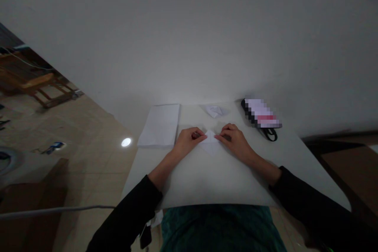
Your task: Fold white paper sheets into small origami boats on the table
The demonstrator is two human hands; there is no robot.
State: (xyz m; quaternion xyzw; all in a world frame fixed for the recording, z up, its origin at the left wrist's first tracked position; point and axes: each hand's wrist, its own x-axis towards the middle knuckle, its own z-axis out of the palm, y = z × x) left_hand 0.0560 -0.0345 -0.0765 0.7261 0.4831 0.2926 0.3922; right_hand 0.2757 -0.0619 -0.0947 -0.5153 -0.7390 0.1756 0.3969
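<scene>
Head view, folding at a white table.

1. Folded paper: lay flat between the fingertips, one point aimed at the wall, the other at the person; its long axis apparently ran near to far, though fingers covered its side corners.
2. Left hand: thumb and forefinger pinched the paper's left edge.
3. Right hand: thumb and forefinger pinched the right edge; neither hand was clearly nearer.
</scene>
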